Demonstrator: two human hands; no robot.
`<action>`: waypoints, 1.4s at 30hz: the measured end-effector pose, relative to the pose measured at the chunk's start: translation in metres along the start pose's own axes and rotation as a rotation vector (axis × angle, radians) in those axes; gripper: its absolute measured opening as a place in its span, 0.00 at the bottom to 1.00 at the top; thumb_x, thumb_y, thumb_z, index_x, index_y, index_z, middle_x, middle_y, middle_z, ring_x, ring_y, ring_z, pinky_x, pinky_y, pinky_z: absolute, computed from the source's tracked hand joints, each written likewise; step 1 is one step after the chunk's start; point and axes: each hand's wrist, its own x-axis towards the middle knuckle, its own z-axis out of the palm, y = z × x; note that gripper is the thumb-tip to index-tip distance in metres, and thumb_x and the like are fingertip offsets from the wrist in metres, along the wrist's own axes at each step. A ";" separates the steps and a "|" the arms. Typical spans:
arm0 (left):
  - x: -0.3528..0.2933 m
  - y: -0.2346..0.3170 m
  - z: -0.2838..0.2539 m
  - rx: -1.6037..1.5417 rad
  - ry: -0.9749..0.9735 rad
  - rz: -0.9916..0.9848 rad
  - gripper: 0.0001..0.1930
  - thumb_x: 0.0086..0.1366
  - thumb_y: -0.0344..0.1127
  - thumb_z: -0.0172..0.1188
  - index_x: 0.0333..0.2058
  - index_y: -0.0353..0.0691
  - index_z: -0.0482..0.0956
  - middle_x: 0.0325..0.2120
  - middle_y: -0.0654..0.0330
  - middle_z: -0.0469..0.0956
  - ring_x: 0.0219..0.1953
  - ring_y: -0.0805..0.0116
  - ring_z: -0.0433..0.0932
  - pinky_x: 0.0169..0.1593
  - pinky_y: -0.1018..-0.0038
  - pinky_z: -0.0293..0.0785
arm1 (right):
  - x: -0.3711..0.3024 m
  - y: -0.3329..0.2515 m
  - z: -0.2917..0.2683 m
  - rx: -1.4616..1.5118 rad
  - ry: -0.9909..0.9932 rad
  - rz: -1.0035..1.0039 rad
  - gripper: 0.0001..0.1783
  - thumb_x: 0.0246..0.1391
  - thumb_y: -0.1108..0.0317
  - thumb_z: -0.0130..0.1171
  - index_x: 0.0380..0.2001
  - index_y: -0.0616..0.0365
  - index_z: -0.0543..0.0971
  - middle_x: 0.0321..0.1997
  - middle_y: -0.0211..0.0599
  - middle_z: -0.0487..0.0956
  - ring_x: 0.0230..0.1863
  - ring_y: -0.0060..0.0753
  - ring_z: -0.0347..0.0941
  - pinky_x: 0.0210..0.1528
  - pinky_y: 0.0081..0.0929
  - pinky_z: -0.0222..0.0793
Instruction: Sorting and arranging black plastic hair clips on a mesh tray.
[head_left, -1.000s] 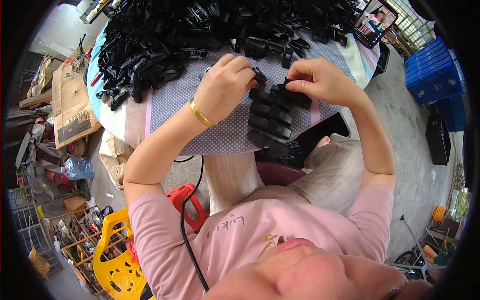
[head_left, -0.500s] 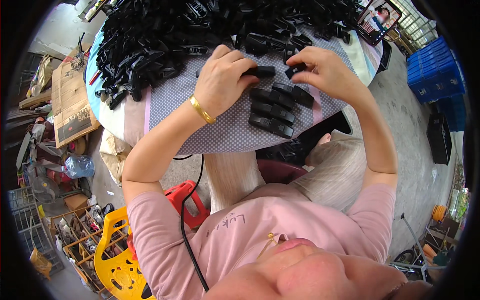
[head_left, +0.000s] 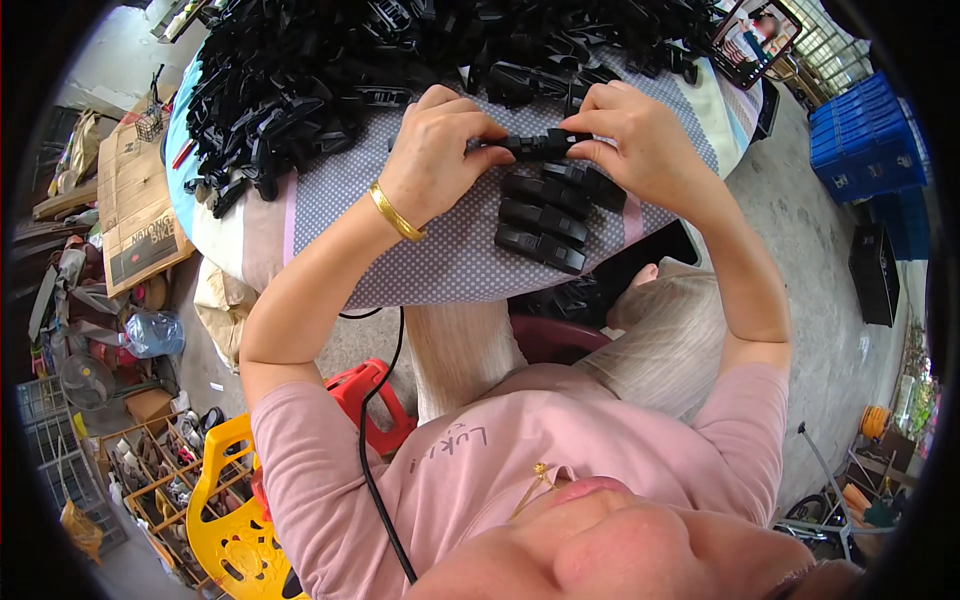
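Note:
My left hand (head_left: 435, 155) pinches a narrow black plastic part (head_left: 530, 149) above the table. At the other end, my right hand (head_left: 640, 145) grips a short black piece between thumb and fingertips. The two pieces meet end to end between my hands; whether they are locked together I cannot tell. My fingers cover part of both. Just nearer to me, several curved black plastic pieces (head_left: 540, 247) lie in neat slanted rows on the dotted grey tablecloth (head_left: 400, 270).
A big heap of loose black plastic parts (head_left: 270, 110) covers the table's far side. A phone (head_left: 755, 45) stands at the far right edge. Blue crates (head_left: 868, 135) are on the floor to the right. A red stool (head_left: 375, 405), a yellow chair (head_left: 225, 500) and a black cable (head_left: 368, 440) are at lower left.
My right hand has moved slightly left and brought its short piece against the end of the part in my left hand. Both hands have turned a little. The rows of pieces lie as before.

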 end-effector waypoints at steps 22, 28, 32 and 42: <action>0.036 -0.010 0.009 0.153 0.160 0.184 0.15 0.50 0.33 0.66 0.39 0.43 0.81 0.36 0.62 0.77 0.43 0.61 0.71 0.48 0.66 0.68 | 0.004 0.033 0.008 -0.096 0.120 0.036 0.19 0.45 0.70 0.61 0.44 0.57 0.77 0.42 0.40 0.76 0.44 0.43 0.72 0.44 0.31 0.70; 0.050 -0.016 0.018 0.196 0.197 0.255 0.12 0.52 0.31 0.64 0.38 0.41 0.80 0.32 0.62 0.78 0.39 0.62 0.74 0.43 0.71 0.72 | 0.000 0.030 0.011 -0.134 0.110 0.040 0.20 0.42 0.66 0.65 0.41 0.56 0.78 0.39 0.39 0.76 0.43 0.42 0.72 0.44 0.31 0.70; 0.041 -0.010 0.003 0.119 0.230 0.139 0.08 0.54 0.33 0.63 0.33 0.39 0.81 0.26 0.61 0.79 0.34 0.61 0.75 0.40 0.69 0.73 | -0.004 0.031 0.004 -0.115 0.015 0.061 0.17 0.41 0.65 0.66 0.38 0.57 0.79 0.39 0.38 0.75 0.43 0.41 0.71 0.44 0.32 0.70; 0.022 0.006 0.008 -0.058 -0.114 0.021 0.08 0.55 0.33 0.61 0.33 0.37 0.82 0.31 0.56 0.76 0.35 0.57 0.76 0.40 0.68 0.73 | 0.000 0.026 0.003 -0.165 0.057 -0.001 0.10 0.45 0.69 0.63 0.32 0.61 0.80 0.39 0.38 0.73 0.42 0.41 0.71 0.44 0.30 0.69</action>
